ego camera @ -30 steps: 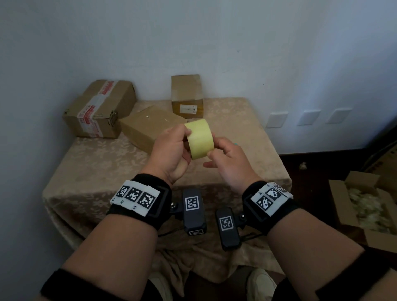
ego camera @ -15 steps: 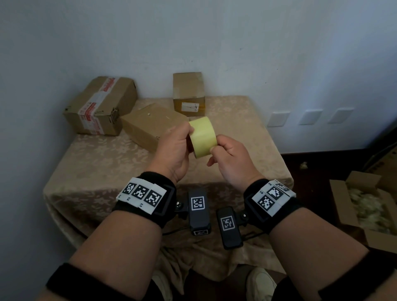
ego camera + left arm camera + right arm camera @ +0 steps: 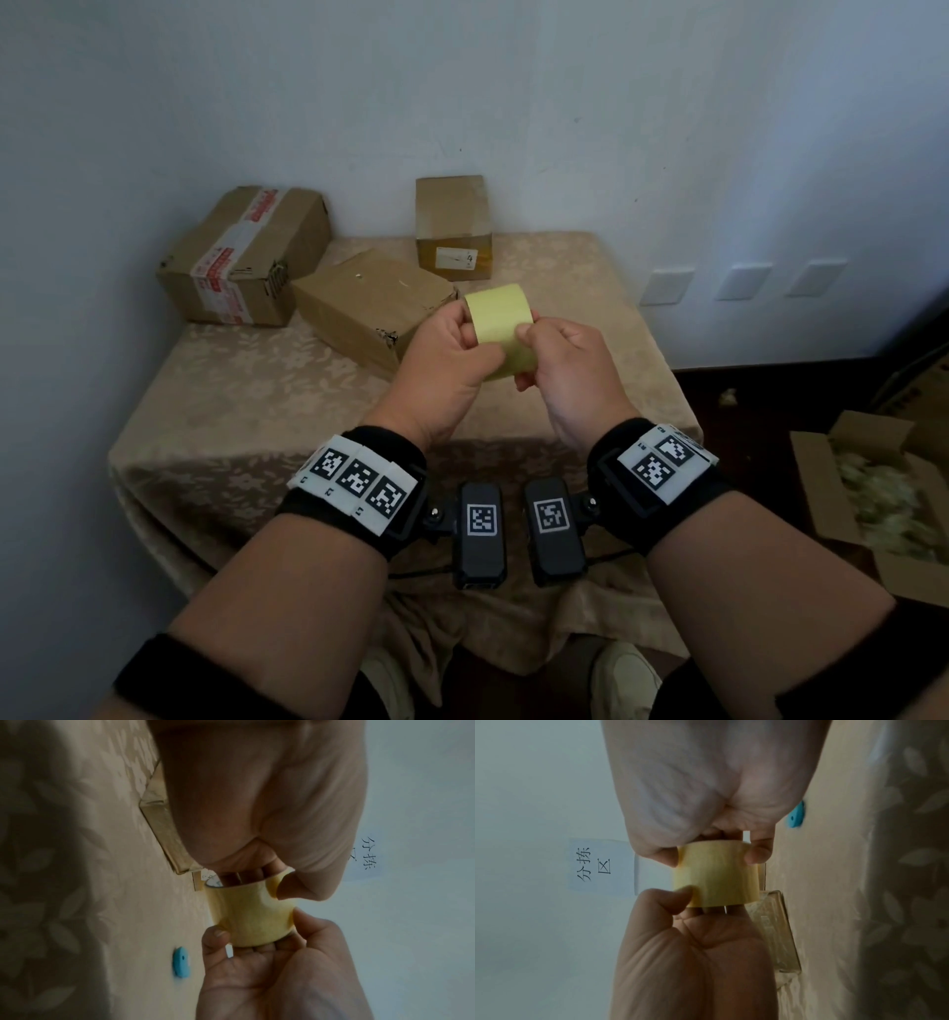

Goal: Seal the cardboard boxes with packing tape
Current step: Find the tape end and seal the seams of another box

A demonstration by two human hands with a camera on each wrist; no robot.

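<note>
Both hands hold the yellow tape roll [image 3: 500, 329] above the counter [image 3: 246, 401]: left hand [image 3: 444, 360] and right hand [image 3: 570, 370] fingers curl round it, apparently hunting the loose end; next, peel it toward the nearest cardboard box [image 3: 367, 306]

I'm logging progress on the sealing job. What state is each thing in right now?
tape roll: held off the table by both hands, no strip pulled.
left hand: grips the roll.
right hand: pinches the roll.
nearest box: closed, no new tape visible.
red-taped box: closed.
small box: closed, upright.
floor box: flaps open.
</note>
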